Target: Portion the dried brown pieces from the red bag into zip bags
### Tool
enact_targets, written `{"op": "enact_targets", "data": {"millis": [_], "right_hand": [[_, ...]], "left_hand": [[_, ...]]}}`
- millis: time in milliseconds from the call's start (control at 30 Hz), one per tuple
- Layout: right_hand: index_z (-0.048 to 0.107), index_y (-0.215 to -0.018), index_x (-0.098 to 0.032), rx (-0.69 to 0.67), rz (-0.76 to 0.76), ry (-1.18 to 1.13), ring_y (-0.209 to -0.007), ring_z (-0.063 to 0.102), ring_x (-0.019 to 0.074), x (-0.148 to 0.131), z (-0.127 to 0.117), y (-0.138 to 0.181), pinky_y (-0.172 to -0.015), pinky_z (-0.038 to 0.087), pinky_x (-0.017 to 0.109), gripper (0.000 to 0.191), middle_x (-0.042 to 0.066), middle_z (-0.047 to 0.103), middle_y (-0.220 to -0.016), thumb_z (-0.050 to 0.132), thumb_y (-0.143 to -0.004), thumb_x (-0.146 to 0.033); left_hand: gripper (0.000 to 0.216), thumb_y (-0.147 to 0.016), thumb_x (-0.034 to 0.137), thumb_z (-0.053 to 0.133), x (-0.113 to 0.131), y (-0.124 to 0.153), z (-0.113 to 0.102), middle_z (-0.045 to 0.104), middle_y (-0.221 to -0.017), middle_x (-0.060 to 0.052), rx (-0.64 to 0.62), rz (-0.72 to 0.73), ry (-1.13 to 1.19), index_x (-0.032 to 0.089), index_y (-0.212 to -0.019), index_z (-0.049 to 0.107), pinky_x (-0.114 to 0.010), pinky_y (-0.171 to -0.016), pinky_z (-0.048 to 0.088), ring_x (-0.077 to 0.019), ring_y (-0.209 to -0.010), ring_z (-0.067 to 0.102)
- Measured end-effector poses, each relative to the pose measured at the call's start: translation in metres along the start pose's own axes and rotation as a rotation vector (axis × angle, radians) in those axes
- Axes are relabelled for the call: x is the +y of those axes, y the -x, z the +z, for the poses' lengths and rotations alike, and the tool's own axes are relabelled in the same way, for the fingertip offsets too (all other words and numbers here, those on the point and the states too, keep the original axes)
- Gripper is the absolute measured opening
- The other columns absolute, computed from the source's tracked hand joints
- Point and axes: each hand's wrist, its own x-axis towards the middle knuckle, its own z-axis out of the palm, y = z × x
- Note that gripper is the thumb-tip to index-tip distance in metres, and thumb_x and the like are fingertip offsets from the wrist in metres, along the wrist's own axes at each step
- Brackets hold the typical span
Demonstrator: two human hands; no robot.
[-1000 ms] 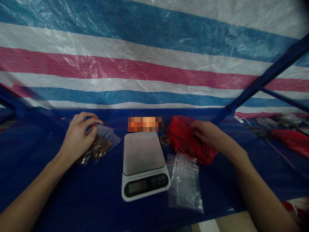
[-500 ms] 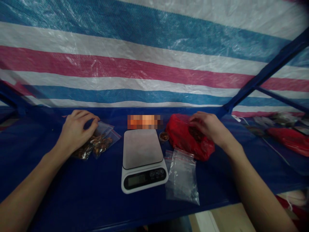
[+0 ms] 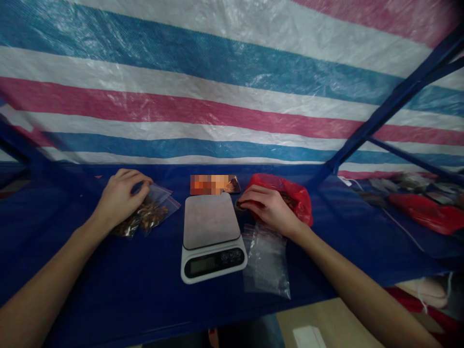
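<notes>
Half a second ago my right hand (image 3: 270, 208) was over the mouth of the red bag (image 3: 300, 194); it has since crossed to the small cup (image 3: 238, 206) just beside the scale (image 3: 210, 221). Its thumb and fingers are drawn together over the cup, largely hiding it. I cannot tell whether they pinch a piece or the rim. In my judgement, this moves the work in hand from the red bag's supply to the cup's contents.

The red bag stands open behind my right hand, brown pieces (image 3: 288, 198) visible inside.

My left hand (image 3: 121, 195) is unchanged: fingers curled, thumb near the forefinger, at the filled bags (image 3: 154, 217). Whether it grips them or merely rests there, I cannot establish.

The scale's plate carries nothing; its display (image 3: 203, 264) is too dim to read. Clear bags (image 3: 267, 263), apparently unfilled, lie on the table (image 3: 119, 290), to the scale's right.
</notes>
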Motion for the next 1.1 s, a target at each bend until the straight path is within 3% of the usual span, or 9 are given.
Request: {"op": "enact_targets", "data": {"millis": [333,533,667,867,1100], "right_hand": [[0.081,-0.105,-0.022,0.000,-0.066,0.072,-0.094,0.073,0.0221,0.006,0.006,-0.002,-0.084,0.062,0.036,0.016,0.008,0.078,-0.101,0.065,-0.104,-0.020],[0.082,-0.111,-0.020,-0.016,-0.090,0.057,-0.096,0.073,0.0219,0.009,0.004,0.000,-0.082,0.061,0.034,0.027,0.009,0.078,-0.105,0.057,-0.106,-0.013],[0.081,-0.113,-0.021,0.077,-0.002,0.000,-0.093,0.073,0.0212,0.008,0.005,-0.002,-0.084,0.059,0.034,0.017,0.008,0.077,-0.102,0.068,-0.102,-0.016],[0.080,-0.110,-0.022,0.200,0.099,-0.058,-0.086,0.071,0.0202,0.013,0.012,-0.004,-0.081,0.058,0.033,0.018,0.004,0.074,-0.094,0.081,-0.093,-0.019],[0.080,-0.107,-0.021,0.167,0.105,-0.033,-0.089,0.075,0.0200,0.010,0.008,-0.005,-0.083,0.057,0.031,0.011,0.005,0.080,-0.099,0.071,-0.101,-0.018]], "left_hand": [[0.034,-0.094,0.036,0.046,0.000,0.002,0.000,0.078,-0.103,-0.011,0.027,-0.008,0.007,0.020,-0.092,0.075,-0.047,-0.101,0.048,-0.0313,-0.108,0.063],[0.033,-0.094,0.037,0.046,0.002,0.002,-0.001,0.078,-0.102,-0.010,0.020,-0.015,0.038,0.020,-0.092,0.074,-0.048,-0.102,0.048,-0.0317,-0.108,0.063],[0.031,-0.094,0.037,0.046,0.003,0.001,0.000,0.078,-0.101,-0.010,0.014,-0.003,0.038,0.023,-0.090,0.073,-0.047,-0.101,0.048,-0.0312,-0.108,0.064],[0.036,-0.097,0.037,0.043,0.001,0.002,0.000,0.077,-0.103,-0.010,-0.005,0.013,0.012,0.018,-0.095,0.074,-0.046,-0.102,0.046,-0.0294,-0.108,0.061],[0.039,-0.096,0.041,0.043,-0.003,0.001,0.005,0.078,-0.099,-0.010,0.031,0.045,0.035,0.019,-0.092,0.075,-0.046,-0.099,0.048,-0.0306,-0.104,0.063]]}}
